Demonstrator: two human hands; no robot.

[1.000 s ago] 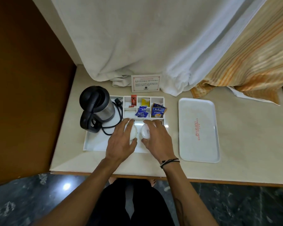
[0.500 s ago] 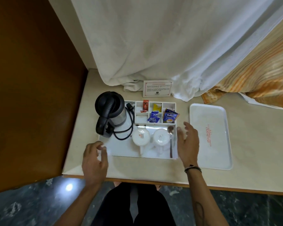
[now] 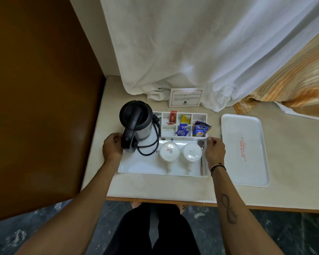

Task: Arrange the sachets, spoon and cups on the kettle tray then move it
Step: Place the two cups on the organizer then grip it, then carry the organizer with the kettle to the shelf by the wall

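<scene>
The white kettle tray (image 3: 142,166) lies on the beige table. On it stand a black-and-steel kettle (image 3: 135,124) with its cord, two upturned white cups (image 3: 169,152) (image 3: 191,152) and a spoon (image 3: 202,155) along the right rim. Red, yellow and blue sachets (image 3: 182,126) and Tetley tea bags (image 3: 201,128) sit in the back compartments. My left hand (image 3: 112,149) grips the tray's left edge beside the kettle base. My right hand (image 3: 214,152) grips the right edge next to the spoon.
An empty white serving tray (image 3: 245,150) with red lettering lies just right of the kettle tray. A printed card (image 3: 185,97) stands behind, against a white curtain (image 3: 191,52). A brown wooden panel (image 3: 35,107) bounds the left side. The table's front edge (image 3: 173,201) is near my legs.
My hands left the two cups, spread apart to the tray's sides and closed on its left and right edges. The camera view rose and shifted.
</scene>
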